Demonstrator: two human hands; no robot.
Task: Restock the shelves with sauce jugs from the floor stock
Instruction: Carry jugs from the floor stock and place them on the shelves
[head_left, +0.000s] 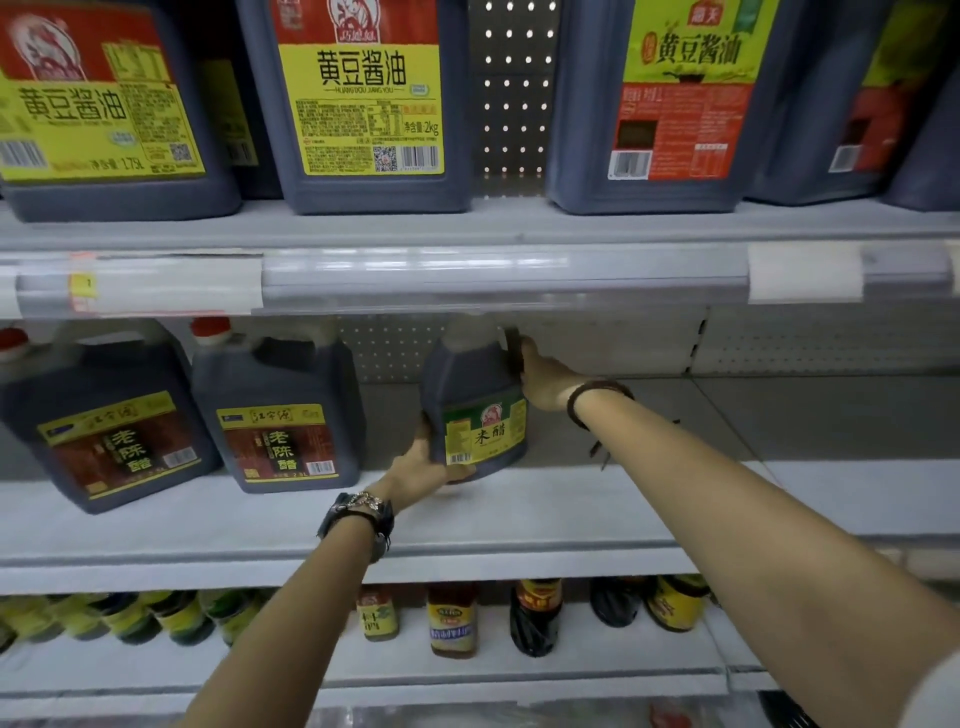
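Dark plastic vinegar jug with green-yellow label (480, 410) on grey metal middle shelf (519, 514). Left hand (418, 460) cups base at 7 o'clock; right hand (543, 382) fingers wrapped round handle at 2 o'clock.

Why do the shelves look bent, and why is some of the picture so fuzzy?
Head view: the wide lens bows the shelf edge and tilts the jugs at the sides; the price strip is smeared by blur; the bottles on the bottom shelf are soft and dim. The green-labelled jug, held by the left hand and right hand, reads fairly sharp.
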